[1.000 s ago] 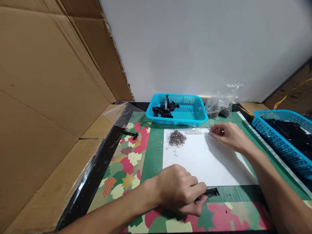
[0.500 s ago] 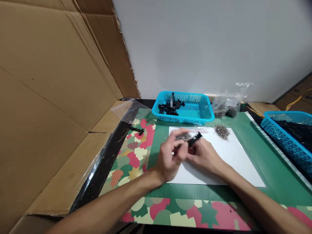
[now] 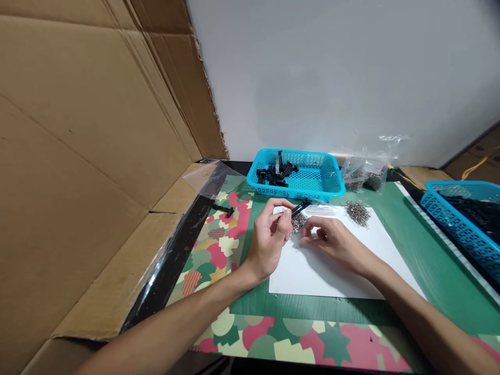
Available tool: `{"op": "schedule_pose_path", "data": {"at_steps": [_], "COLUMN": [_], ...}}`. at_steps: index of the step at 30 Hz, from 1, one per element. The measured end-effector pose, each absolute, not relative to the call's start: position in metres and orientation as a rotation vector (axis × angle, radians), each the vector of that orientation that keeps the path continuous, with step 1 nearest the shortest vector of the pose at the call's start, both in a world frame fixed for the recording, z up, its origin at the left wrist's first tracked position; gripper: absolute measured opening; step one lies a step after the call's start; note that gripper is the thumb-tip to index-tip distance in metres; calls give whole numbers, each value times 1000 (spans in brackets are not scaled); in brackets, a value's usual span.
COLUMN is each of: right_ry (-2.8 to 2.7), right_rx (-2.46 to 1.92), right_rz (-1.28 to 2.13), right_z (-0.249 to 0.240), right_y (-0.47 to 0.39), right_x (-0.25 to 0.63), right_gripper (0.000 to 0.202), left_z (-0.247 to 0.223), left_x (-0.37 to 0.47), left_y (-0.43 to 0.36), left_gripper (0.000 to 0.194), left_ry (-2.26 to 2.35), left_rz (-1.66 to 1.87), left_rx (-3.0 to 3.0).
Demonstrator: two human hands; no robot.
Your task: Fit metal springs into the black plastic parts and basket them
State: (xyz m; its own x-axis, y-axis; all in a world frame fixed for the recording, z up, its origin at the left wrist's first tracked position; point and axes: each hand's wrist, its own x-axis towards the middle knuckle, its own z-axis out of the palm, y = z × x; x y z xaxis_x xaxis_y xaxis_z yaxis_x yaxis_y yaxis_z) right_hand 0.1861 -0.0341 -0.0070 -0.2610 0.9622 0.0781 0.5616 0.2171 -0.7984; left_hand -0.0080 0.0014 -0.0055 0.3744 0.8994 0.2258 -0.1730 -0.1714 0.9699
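My left hand [image 3: 269,234] pinches a slim black plastic part [image 3: 300,207] between thumb and fingers, its free end tilted up to the right. Just beside it, my right hand [image 3: 328,237] is low over the white sheet [image 3: 336,281], fingertips pinched at the edge of a pile of small metal pieces [image 3: 299,223]. Whatever those fingertips hold is too small to make out. A second pile of small metal pieces [image 3: 357,213] lies farther right on the sheet.
A blue basket [image 3: 297,195] with several black parts stands behind the sheet. Another blue basket [image 3: 461,224], full of black parts, is at right. Clear bags [image 3: 363,174] stand by the wall. A lone black part [image 3: 223,210] lies at left, near a cardboard wall [image 3: 117,156].
My hands have moved apart. The right hand has left the black part and come down to the near metal pile; the left still holds the part.
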Motion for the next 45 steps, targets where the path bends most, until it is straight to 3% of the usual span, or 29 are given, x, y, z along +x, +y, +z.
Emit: {"op": "schedule_pose_path", "data": {"at_steps": [11, 21, 26, 40, 45], "right_ry": [-1582, -1461, -1357, -1438, -1454], "right_rx": [-1211, -1129, -1108, -1092, -1108], "right_rz": [1009, 818, 1018, 991, 1037], "right_z": [2, 9, 15, 14, 13], "right_y": [-36, -38, -42, -44, -46], "right_x": [193, 195, 194, 194, 192], "right_gripper": [18, 15, 19, 14, 28], "left_z": [-9, -4, 3, 1, 6], "left_x": [-6, -5, -6, -9, -10], "left_y": [12, 6, 3, -3, -6], "left_gripper": [37, 31, 33, 27, 23], "left_ry": [722, 685, 675, 685, 730], "left_rz": [999, 881, 803, 814, 838], "left_rx": [1265, 1191, 1136, 1467, 1695]}}
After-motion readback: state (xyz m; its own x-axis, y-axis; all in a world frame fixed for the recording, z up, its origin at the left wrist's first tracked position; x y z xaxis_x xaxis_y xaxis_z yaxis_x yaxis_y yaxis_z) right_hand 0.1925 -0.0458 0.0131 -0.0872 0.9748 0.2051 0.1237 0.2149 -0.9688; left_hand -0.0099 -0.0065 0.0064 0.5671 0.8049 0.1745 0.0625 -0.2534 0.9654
